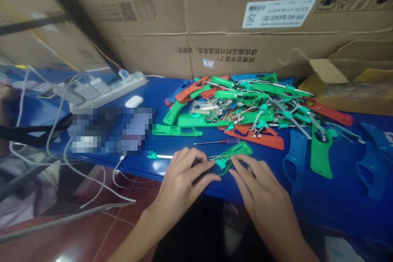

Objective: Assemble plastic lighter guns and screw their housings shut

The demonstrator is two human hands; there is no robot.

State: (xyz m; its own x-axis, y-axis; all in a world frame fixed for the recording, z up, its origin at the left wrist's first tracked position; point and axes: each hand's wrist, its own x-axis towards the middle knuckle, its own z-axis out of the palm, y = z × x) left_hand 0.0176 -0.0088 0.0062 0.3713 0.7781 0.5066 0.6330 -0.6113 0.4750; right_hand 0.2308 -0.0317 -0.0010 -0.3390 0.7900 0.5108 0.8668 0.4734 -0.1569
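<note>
At the front edge of the blue table lies a part-built stick lighter: a green shell half (244, 150), a long metal tube (164, 156) pointing left and a teal part (221, 165) between my hands. My left hand (182, 176) has its fingers curled over the tube, with thumb and fingertips beside the teal part. On the shell's near side, my right hand (260, 188) grips the edge between thumb and fingers. The fingers partly hide the lighter's middle. A screwdriver (225, 141) with a dark purple handle lies just behind it.
Behind is a pile of green, orange and blue lighter shells (196, 120) with wired tubes. Blue shells (296, 159) and a green shell (321, 155) lie right. A power strip (107, 92), white cables and an earbud case (134, 101) sit left. Large cardboard boxes (153, 45) stand behind.
</note>
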